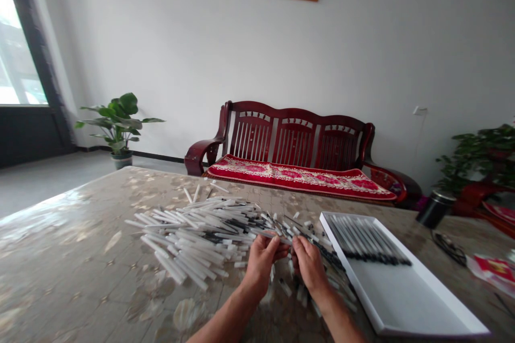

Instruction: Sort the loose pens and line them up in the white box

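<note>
A big heap of white pen barrels (193, 238) lies on the glossy table (80, 257), mixed with black refills and small caps. My left hand (261, 262) and my right hand (309, 265) meet just in front of the heap, fingers pinched together on a white pen part (277, 237) held between them. To the right a white tray (406, 295) holds a row of finished dark-tipped pens (368, 241) at its far end.
A black cylindrical container (434, 209) and a dark cord (448, 249) sit on the table's right side, with a red packet (493, 268) beyond. A red wooden bench (298, 155) stands behind the table. Potted plants (116, 126) stand at both sides.
</note>
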Action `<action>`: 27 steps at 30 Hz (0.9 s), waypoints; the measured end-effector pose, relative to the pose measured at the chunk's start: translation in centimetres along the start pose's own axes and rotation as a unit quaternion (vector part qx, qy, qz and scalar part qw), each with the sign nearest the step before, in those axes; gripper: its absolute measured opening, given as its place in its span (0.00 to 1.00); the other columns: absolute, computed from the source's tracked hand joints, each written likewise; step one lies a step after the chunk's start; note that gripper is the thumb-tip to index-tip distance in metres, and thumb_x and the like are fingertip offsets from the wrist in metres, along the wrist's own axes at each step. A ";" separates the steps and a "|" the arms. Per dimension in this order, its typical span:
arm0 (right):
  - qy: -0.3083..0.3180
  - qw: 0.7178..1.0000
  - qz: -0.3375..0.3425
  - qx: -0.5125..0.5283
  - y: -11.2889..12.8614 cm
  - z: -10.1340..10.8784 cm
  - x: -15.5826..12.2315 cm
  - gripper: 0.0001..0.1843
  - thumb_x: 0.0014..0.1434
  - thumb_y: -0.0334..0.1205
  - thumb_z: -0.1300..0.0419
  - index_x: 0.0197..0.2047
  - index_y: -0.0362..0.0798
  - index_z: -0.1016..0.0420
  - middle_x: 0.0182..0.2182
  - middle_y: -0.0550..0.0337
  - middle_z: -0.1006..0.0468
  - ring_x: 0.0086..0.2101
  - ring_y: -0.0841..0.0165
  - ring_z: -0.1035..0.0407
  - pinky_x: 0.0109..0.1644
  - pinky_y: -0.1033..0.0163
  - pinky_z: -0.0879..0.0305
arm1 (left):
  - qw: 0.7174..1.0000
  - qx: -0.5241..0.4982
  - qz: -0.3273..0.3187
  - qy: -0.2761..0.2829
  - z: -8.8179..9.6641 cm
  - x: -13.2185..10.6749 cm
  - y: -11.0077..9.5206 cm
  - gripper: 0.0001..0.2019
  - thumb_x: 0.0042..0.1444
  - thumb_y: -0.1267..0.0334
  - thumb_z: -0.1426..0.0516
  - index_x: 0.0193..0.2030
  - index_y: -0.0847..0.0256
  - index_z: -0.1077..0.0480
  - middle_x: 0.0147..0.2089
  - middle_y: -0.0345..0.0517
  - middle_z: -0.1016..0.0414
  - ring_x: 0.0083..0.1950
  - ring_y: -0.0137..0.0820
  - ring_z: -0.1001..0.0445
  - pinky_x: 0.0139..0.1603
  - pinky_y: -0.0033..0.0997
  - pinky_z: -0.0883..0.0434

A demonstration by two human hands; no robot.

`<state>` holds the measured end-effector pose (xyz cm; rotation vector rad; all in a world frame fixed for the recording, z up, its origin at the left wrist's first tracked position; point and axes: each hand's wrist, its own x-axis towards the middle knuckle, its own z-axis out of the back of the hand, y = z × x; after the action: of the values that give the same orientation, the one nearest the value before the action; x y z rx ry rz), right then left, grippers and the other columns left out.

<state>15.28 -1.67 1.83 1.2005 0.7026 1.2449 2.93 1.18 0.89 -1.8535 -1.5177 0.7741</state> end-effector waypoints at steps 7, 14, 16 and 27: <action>0.018 0.981 -0.120 0.153 0.1 -0.4 -0.1 0.30 0.55 0.70 0.47 0.20 0.52 0.38 0.09 0.70 0.43 0.10 0.74 0.52 0.14 0.67 0.58 | 0.999 0.027 -0.006 0.046 -0.5 -0.3 -1.0 0.22 0.36 0.52 0.28 0.33 0.62 0.30 0.30 0.42 0.22 0.29 0.30 0.22 0.31 0.27 0.25; 0.034 0.990 -0.030 0.132 -0.1 1.0 0.4 0.31 0.57 0.68 0.47 0.18 0.51 0.39 0.11 0.69 0.41 0.13 0.74 0.49 0.17 0.66 0.53 | 0.949 -0.012 0.268 0.164 1.0 0.2 -2.2 0.22 0.59 0.48 0.43 0.29 0.68 0.26 0.20 0.45 0.27 0.12 0.16 0.42 0.11 0.14 0.53; 0.045 0.994 -0.011 0.099 0.0 1.3 0.4 0.31 0.58 0.67 0.47 0.18 0.51 0.38 0.11 0.69 0.41 0.13 0.74 0.48 0.18 0.66 0.52 | 0.916 -0.030 0.341 0.210 1.4 0.3 -2.4 0.23 0.59 0.47 0.44 0.29 0.70 0.25 0.18 0.44 0.29 0.11 0.15 0.45 0.10 0.13 0.57; 0.076 0.993 0.087 -0.014 1.1 3.0 0.5 0.29 0.59 0.64 0.49 0.18 0.51 0.39 0.14 0.66 0.37 0.18 0.72 0.42 0.23 0.66 0.44 | 0.882 -0.042 0.419 0.213 2.0 0.1 -3.0 0.14 0.56 0.57 0.37 0.38 0.70 0.23 0.22 0.46 0.24 0.16 0.20 0.31 0.15 0.13 0.41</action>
<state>17.76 -2.17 3.85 1.1722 0.7007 1.4984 -0.46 1.88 1.87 -2.5535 -0.4346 0.5851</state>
